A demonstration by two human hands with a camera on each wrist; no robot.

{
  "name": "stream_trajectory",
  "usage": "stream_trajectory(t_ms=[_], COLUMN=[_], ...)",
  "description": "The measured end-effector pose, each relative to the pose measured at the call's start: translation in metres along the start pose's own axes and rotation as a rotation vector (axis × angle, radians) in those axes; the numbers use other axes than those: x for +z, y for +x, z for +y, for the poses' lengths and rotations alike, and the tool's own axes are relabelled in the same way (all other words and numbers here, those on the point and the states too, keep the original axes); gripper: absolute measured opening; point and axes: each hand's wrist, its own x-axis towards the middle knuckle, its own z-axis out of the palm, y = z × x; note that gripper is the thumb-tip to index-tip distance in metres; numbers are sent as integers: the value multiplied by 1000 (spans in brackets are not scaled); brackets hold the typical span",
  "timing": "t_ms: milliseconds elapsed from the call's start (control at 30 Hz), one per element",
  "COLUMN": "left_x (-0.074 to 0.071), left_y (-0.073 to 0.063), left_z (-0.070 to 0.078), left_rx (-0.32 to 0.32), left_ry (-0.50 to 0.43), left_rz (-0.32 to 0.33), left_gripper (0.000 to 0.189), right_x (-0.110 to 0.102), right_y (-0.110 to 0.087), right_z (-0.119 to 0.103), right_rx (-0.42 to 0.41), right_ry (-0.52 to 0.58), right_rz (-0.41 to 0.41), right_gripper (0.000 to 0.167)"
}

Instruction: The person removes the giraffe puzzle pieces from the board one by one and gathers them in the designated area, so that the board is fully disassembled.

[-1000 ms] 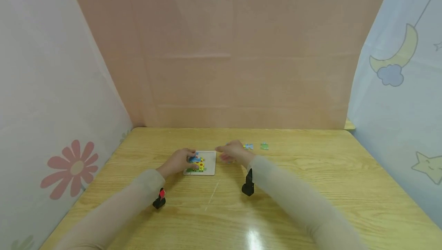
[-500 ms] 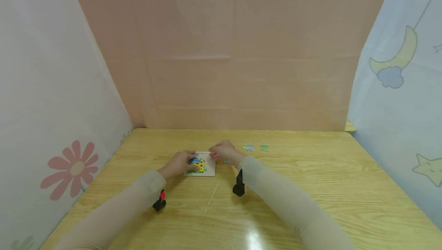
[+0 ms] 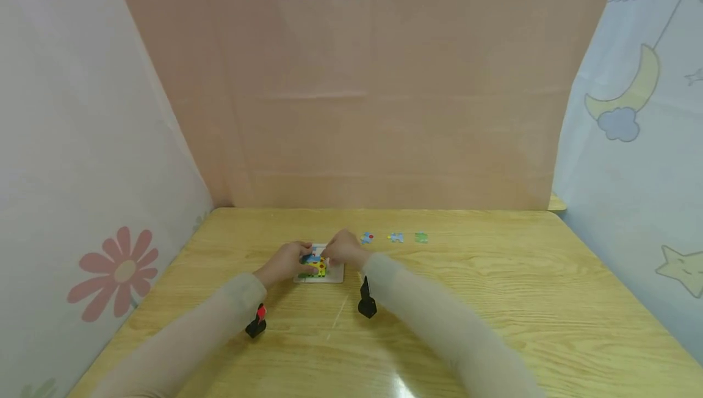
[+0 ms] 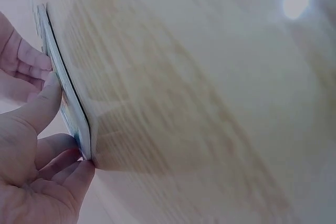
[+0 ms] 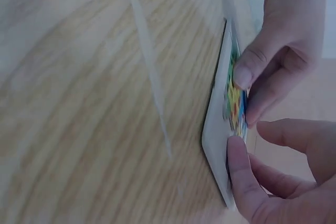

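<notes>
A pale square puzzle board (image 3: 337,277) lies on the table, with joined pieces (image 3: 313,268) of a yellow giraffe and blue patches on its left part. My left hand (image 3: 282,264) holds the board's left side, its thumb over the pieces and its fingers curled near the edge. Above the board's right half is my right hand (image 3: 344,248), fingers bent down to the picture. In the right wrist view, its thumb and forefinger (image 5: 278,129) close in from either side of a coloured puzzle piece (image 5: 240,126), which they mostly hide.
Loose puzzle pieces lie right of the board: a blue one with a red dot (image 3: 367,237), a blue and yellow one (image 3: 396,237) and a green one (image 3: 421,237). Patterned cloth (image 3: 110,111) and a plain brown sheet (image 3: 357,93) enclose the wooden table (image 3: 494,276).
My right hand has moved left from beside the loose pieces to over the board, uncovering the blue piece with the red dot. The left hand keeps its place on the board.
</notes>
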Motion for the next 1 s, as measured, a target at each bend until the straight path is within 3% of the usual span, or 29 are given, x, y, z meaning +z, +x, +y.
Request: stream_trajectory(t_ms=[200, 467, 1000], left_x=[4, 2, 4], left_y=[0, 2, 4], left_z=[-3, -3, -5], left_rx=[0, 18, 17], left_ry=[-9, 11, 42], left_rz=[6, 21, 36], left_gripper=[65, 62, 62], right_x=[14, 12, 11], right_y=[2, -7, -12], right_z=[-6, -15, -13], right_rx=[5, 26, 39], right_ry=[-45, -70, 151], right_rz=[32, 54, 81], right_gripper=[9, 6, 9])
